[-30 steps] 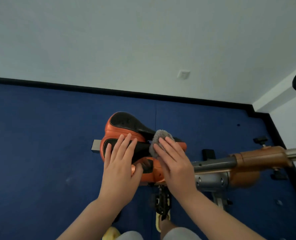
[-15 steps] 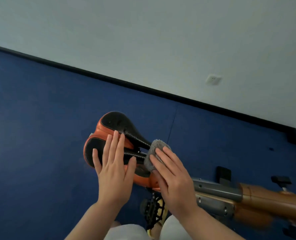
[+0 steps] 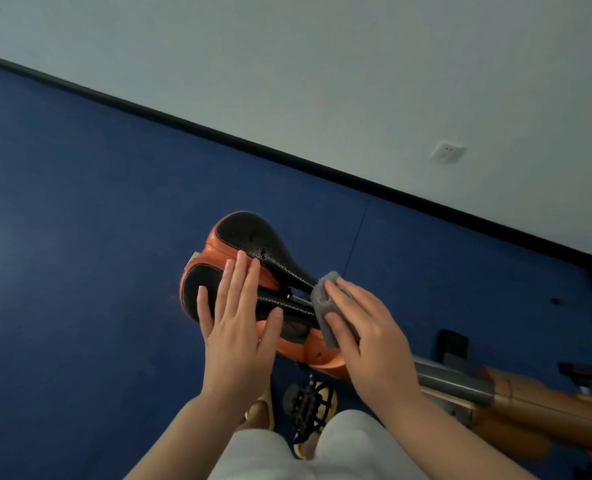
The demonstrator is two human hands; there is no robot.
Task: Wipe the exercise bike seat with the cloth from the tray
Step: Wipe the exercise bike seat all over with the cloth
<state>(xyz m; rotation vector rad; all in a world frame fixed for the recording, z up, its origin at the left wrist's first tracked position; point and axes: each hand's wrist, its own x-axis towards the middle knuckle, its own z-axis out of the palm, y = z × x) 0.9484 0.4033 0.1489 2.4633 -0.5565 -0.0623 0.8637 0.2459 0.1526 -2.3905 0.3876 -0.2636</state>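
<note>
1 seat (image 3: 249, 233), 1 grey cloth (image 3: 322, 303), 2 hands. The left hand (image 3: 239, 323) lies flat on the wide rear of the orange and black seat, fingers straight and slightly spread, gripping nothing. The right hand (image 3: 367, 334) reaches in from the lower right, fingers extended, pressing the cloth onto the narrow nose of the seat. The cloth sits under its fingertips, just right of the left hand. 1 black pedal (image 3: 305, 403) hangs below, over the blue floor (image 3: 80, 237).

blue floor (image 3: 80, 237), black baseboard (image 3: 253, 146), white wall (image 3: 287, 64) with a socket (image 3: 448, 151); black pedal (image 3: 303, 407) beside a yellow slipper (image 3: 261, 408).
</note>
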